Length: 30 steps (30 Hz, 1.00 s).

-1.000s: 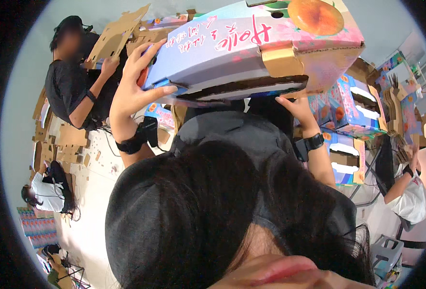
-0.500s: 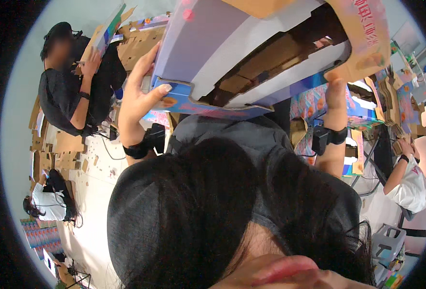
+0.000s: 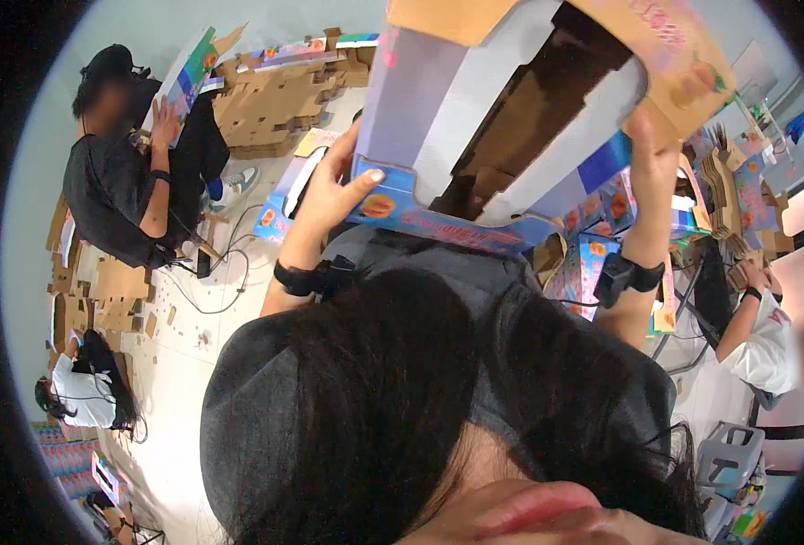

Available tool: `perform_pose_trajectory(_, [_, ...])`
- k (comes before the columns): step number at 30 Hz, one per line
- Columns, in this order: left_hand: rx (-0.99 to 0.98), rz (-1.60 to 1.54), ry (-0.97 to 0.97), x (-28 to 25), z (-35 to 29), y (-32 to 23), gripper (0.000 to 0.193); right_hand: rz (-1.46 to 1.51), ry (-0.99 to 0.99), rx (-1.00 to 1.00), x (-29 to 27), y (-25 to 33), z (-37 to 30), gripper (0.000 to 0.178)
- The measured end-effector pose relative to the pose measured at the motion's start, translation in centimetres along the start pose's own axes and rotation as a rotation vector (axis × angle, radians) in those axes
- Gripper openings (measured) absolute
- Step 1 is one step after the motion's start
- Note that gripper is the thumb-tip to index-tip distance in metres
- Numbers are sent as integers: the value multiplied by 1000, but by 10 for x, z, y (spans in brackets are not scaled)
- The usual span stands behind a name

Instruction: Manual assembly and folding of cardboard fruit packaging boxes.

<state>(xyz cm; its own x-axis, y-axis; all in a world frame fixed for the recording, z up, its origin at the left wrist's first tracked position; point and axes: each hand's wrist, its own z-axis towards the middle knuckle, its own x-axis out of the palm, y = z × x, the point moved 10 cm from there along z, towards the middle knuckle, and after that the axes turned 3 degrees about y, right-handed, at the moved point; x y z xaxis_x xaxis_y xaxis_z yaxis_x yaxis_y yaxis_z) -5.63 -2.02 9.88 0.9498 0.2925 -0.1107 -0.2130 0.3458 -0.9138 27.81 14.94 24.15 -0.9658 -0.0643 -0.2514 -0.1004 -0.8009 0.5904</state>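
Note:
Raised in front of my chest is a printed cardboard box (image 3: 420, 109), tilted, in lilac, blue and orange with fruit pictures. A long cut-out in its white panel shows the brown inside. My left hand (image 3: 337, 191) is closed on its lower left edge, the thumb lying on the blue rim. At the box's right side, my right hand (image 3: 652, 150) grips the orange and blue edge, thumb in front; its other fingers are mostly hidden behind the board. Both wrists wear black straps with small black modules.
Another printed box (image 3: 279, 204) stands beyond my left forearm. Cut cardboard sheets (image 3: 270, 104) lie on the floor at the far left, near a person (image 3: 116, 173) holding a printed board. More boxes (image 3: 593, 259) and stacked cardboard (image 3: 724, 182) are on the right, near another person (image 3: 770, 345).
The box and both my hands have shifted right, and the box has turned, its cut-out now running more steeply. The box beyond my left forearm has come into fuller view.

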Motion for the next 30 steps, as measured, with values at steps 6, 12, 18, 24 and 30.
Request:
perform_pose_trajectory(6, [-6,-89,-27,3,7,36,73,-91,141,100,36,-28,-12,76])
perform_pose_trajectory(12, [-50,-129,-63,-12,0,63,66,147,809,227,91,-56,-65,121])
perform_pose_trajectory(18, [-68,-67,-74,-18,1,80,56,139,1013,478,105,-82,-103,143])
perform_pose_trajectory(24, [-145,-190,-191,-19,-7,85,55,203,996,555,128,-84,-103,127])
perform_pose_trajectory(30, [-193,-401,-223,-10,-6,97,54,368,1047,618,138,-83,-105,107])
